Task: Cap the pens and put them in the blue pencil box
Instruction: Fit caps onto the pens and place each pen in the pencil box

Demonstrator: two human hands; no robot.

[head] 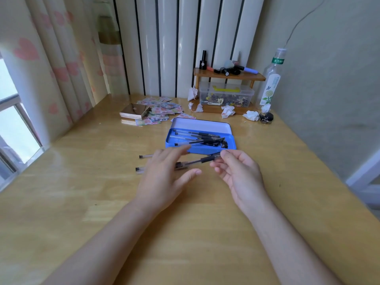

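The blue pencil box (pixel 230 146) lies open in the middle of the wooden table, its lid tilted back, with several black-capped pens (pixel 197 136) inside. In front of it my right hand (pixel 240 173) pinches the capped end of a clear pen (pixel 202 160) that slants down to the left. My left hand (pixel 164 175) hovers flat with fingers spread over that pen's other end. Two more clear pens lie on the table under my left hand: one (pixel 146 156) nearer the box, one (pixel 140 169) closer to me, only their left ends showing.
Behind the box lie scattered sticker sheets (pixel 162 110) and a gold case (pixel 134 112). A wooden shelf (pixel 228 76) with cosmetics stands over a clear plastic container (pixel 226 97). Crumpled tissues (pixel 250 115), keys (pixel 267 117) and a bottle (pixel 269 85) sit by the right wall.
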